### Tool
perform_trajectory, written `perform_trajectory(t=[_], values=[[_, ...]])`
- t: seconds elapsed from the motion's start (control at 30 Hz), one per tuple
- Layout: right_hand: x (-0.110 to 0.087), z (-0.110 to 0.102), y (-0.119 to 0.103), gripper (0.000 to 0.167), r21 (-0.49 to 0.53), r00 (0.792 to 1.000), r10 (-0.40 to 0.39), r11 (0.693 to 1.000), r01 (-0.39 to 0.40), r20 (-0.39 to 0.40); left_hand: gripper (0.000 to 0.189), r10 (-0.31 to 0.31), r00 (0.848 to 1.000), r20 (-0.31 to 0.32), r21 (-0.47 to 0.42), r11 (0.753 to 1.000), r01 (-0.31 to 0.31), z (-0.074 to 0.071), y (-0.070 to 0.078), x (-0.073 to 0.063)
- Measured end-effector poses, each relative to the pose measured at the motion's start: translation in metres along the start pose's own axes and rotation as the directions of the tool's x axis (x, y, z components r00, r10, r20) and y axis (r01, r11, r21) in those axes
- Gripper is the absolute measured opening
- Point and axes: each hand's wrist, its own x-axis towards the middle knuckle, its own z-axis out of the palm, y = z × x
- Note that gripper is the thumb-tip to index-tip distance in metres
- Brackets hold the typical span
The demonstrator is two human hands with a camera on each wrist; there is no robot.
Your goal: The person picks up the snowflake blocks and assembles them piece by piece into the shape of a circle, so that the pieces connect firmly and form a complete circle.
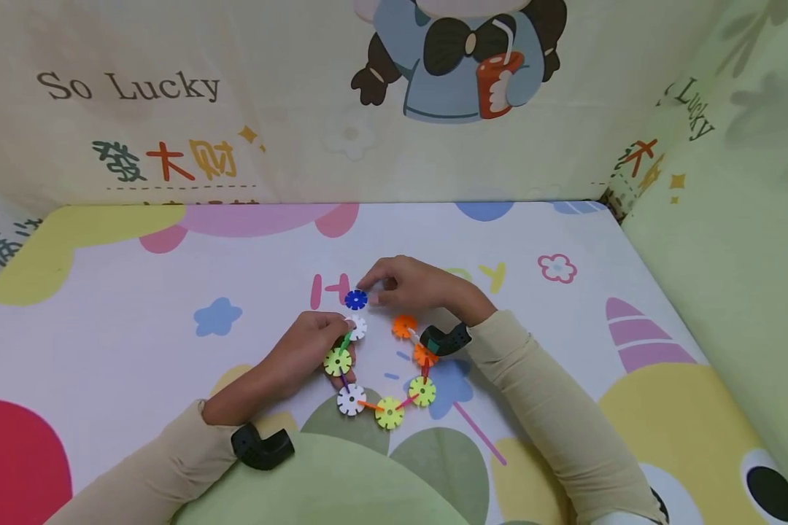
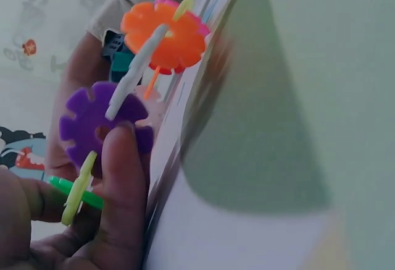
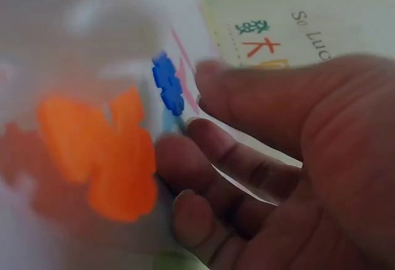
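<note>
A curved chain of notched plastic snowflake discs (image 1: pixel 389 413), in yellow-green, white, orange and other colours, hangs from my left hand (image 1: pixel 311 346). That hand pinches the chain near a white disc (image 1: pixel 358 328) and a green disc (image 1: pixel 345 343). In the left wrist view the thumb lies against a purple disc (image 2: pixel 92 122). At the chain's upper end, beyond the white disc, stands a blue disc (image 1: pixel 356 299). My right hand (image 1: pixel 416 284) is beside the blue disc, thumb and fingers apart. The right wrist view shows the blue disc (image 3: pixel 168 84) just past its fingertips, with an orange disc (image 3: pixel 105 152) nearer the camera.
Beneath the hands is a table covered with a printed cloth (image 1: pixel 138 364). A cartoon-printed curtain (image 1: pixel 289 131) stands along its far edge, and pale fabric (image 1: pixel 729 255) hangs on the right. Both wrists carry black bands (image 1: pixel 263 446).
</note>
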Motion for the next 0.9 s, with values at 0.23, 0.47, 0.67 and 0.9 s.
perform_trajectory(t=[0.23,0.47,0.67,0.9], values=[[0.005,0.005,0.001,0.036,-0.011,1.0,0.004,1.0,-0.004,-0.027,0.035,0.026,0.998,0.049,0.03,0.999,-0.027,-0.003,-0.001,0.001],[0.008,0.005,0.003,0.037,0.001,1.0,-0.01,1.0,0.01,-0.008,0.039,0.065,0.994,0.083,0.058,0.996,-0.07,-0.006,-0.002,0.004],[0.014,0.009,0.006,0.033,-0.062,1.0,-0.02,0.998,0.019,-0.024,0.037,0.069,0.994,0.08,0.056,0.996,-0.074,-0.006,-0.003,0.005],[0.016,0.012,0.002,0.031,-0.096,0.999,-0.002,0.995,-0.001,-0.032,0.037,0.059,0.995,0.084,0.037,0.997,-0.063,-0.006,-0.004,0.004]])
